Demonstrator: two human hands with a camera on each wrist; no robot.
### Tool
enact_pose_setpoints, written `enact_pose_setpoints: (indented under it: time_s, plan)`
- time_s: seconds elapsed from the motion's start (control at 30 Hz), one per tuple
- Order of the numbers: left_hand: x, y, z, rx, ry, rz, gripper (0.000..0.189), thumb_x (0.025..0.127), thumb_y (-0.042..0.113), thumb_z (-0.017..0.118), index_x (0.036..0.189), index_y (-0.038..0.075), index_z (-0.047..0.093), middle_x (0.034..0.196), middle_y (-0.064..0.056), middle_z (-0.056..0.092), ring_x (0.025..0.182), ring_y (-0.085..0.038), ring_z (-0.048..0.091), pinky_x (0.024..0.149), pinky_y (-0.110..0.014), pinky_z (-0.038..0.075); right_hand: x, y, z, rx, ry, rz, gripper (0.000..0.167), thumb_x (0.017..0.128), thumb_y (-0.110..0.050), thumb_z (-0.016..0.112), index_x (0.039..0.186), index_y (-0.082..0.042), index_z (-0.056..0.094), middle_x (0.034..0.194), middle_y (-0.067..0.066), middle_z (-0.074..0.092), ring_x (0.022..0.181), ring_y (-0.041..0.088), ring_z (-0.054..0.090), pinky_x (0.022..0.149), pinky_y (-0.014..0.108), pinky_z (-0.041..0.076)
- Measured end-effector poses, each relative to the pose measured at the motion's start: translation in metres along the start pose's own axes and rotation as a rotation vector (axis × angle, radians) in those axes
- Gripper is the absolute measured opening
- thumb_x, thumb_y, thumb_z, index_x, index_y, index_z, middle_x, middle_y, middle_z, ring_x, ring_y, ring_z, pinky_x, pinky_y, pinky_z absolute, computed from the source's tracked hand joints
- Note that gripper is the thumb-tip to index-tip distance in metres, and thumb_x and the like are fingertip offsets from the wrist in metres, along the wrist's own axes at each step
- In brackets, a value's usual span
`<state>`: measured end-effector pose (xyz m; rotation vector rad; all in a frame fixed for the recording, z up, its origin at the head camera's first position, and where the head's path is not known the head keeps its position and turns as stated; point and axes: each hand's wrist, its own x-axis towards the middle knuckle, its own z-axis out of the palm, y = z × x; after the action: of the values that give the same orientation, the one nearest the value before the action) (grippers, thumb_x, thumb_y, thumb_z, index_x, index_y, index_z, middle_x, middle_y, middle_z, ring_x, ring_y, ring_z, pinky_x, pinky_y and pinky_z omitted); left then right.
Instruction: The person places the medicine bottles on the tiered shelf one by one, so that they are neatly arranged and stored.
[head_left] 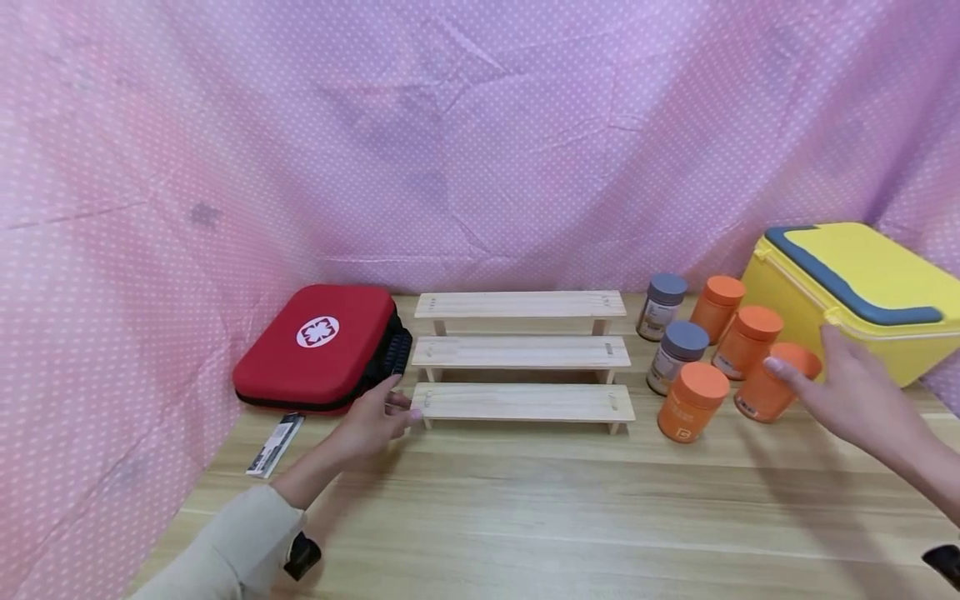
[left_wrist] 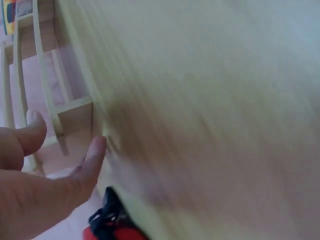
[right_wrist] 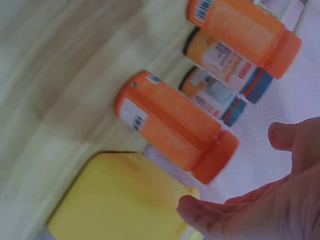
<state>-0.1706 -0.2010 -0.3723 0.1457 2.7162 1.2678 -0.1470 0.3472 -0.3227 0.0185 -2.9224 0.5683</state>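
A pale wooden three-step rack [head_left: 521,402] stands in the middle of the table. My left hand [head_left: 375,421] is at its lower left corner, fingers loosely bent; whether they touch the wood I cannot tell. In the left wrist view, thumb and finger of the left hand [left_wrist: 55,185] are spread beside the rack's end [left_wrist: 75,120]. On the right, my right hand [head_left: 862,387] hovers by the nearest orange bottle [head_left: 772,387], holding nothing. The right wrist view has that hand [right_wrist: 270,195] with thumb and fingers apart, short of an orange bottle's lid [right_wrist: 216,159].
Other orange bottles [head_left: 692,404] and two grey-lidded bottles [head_left: 662,312] stand right of the rack. Behind the right hand is a yellow box [head_left: 870,275] with a blue-grey handle. A red first-aid case [head_left: 315,346] and a small flat packet [head_left: 275,446] lie at left.
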Motion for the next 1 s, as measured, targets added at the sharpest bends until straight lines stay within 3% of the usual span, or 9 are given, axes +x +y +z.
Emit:
enact_pose_setpoints:
  time_s: [0.13,0.2,0.27,0.37,0.47,0.57,0.73,0.87,1.0]
  plan:
    - [0.004,-0.005,0.008,-0.098,-0.027,0.035,0.063,0.087,0.001,0.068,0.14,-0.01,0.037,0.113,-0.024,0.06,0.098,-0.03,0.062,0.079,-0.032,0.057,0.001,0.005,0.01,0.096,-0.019,-0.049,0.068,0.097,-0.033,0.057,0.128,0.021,0.029,0.105,0.038,0.05,0.088,0.048,0.051,0.067,0.05,0.051]
    - [0.005,-0.007,0.012,-0.145,-0.025,0.053,0.058,0.086,-0.004,0.067,0.137,-0.009,0.041,0.112,-0.025,0.06,0.098,-0.031,0.063,0.078,-0.03,0.057,0.001,0.007,0.013,0.123,-0.025,-0.064,0.051,0.098,-0.029,0.056,0.115,0.015,0.037,0.091,0.025,0.052,0.076,0.035,0.049,0.055,0.033,0.043]
    - [0.005,-0.008,0.015,-0.229,-0.034,0.044,0.055,0.086,-0.009,0.064,0.136,-0.01,0.041,0.112,-0.028,0.059,0.098,-0.03,0.063,0.078,-0.031,0.058,0.001,0.009,0.015,0.142,-0.034,-0.065,0.042,0.099,-0.027,0.054,0.11,0.011,0.04,0.088,0.019,0.053,0.075,0.03,0.049,0.054,0.025,0.037]
    - [0.007,-0.009,0.017,-0.382,-0.042,0.005,0.057,0.087,-0.014,0.059,0.139,-0.011,0.036,0.117,-0.032,0.056,0.098,-0.027,0.062,0.082,-0.036,0.058,0.001,0.012,0.016,0.159,-0.052,-0.045,0.046,0.101,-0.028,0.051,0.117,0.013,0.039,0.096,0.026,0.055,0.08,0.035,0.052,0.057,0.027,0.041]
    - [0.008,-0.011,0.018,-0.5,-0.064,-0.034,0.06,0.089,-0.016,0.054,0.143,-0.011,0.029,0.123,-0.035,0.051,0.1,-0.025,0.061,0.087,-0.042,0.056,0.0,0.015,0.017,0.169,-0.067,-0.02,0.055,0.102,-0.03,0.048,0.127,0.016,0.033,0.107,0.034,0.052,0.089,0.045,0.053,0.062,0.039,0.047]
    - [0.009,-0.013,0.018,-0.533,-0.077,-0.044,0.059,0.09,-0.016,0.052,0.143,-0.011,0.028,0.124,-0.035,0.051,0.099,-0.023,0.061,0.088,-0.044,0.055,-0.001,0.018,0.019,0.18,-0.067,-0.004,0.059,0.102,-0.031,0.047,0.132,0.017,0.028,0.111,0.038,0.048,0.092,0.049,0.051,0.065,0.046,0.048]
    - [0.009,-0.014,0.016,-0.548,-0.08,-0.048,0.058,0.089,-0.016,0.053,0.142,-0.01,0.031,0.122,-0.034,0.052,0.098,-0.023,0.062,0.088,-0.045,0.055,-0.001,0.023,0.023,0.195,-0.019,-0.001,0.058,0.1,-0.03,0.052,0.131,0.015,0.032,0.111,0.037,0.049,0.092,0.048,0.052,0.06,0.033,0.048]
    - [0.01,-0.014,0.015,-0.557,-0.077,-0.064,0.057,0.089,-0.016,0.053,0.142,-0.009,0.032,0.123,-0.034,0.051,0.098,-0.025,0.062,0.088,-0.045,0.055,-0.001,0.026,0.022,0.192,0.046,-0.007,0.052,0.098,-0.028,0.057,0.126,0.012,0.041,0.106,0.035,0.054,0.079,0.02,0.057,0.053,0.02,0.042]
    - [0.01,-0.014,0.015,-0.567,-0.078,-0.082,0.057,0.089,-0.016,0.054,0.142,-0.008,0.033,0.123,-0.033,0.051,0.098,-0.024,0.061,0.088,-0.044,0.055,-0.001,0.023,0.011,0.197,0.111,-0.03,0.046,0.096,-0.023,0.061,0.124,0.01,0.045,0.099,0.03,0.059,0.07,-0.012,0.04,0.049,0.015,0.038]
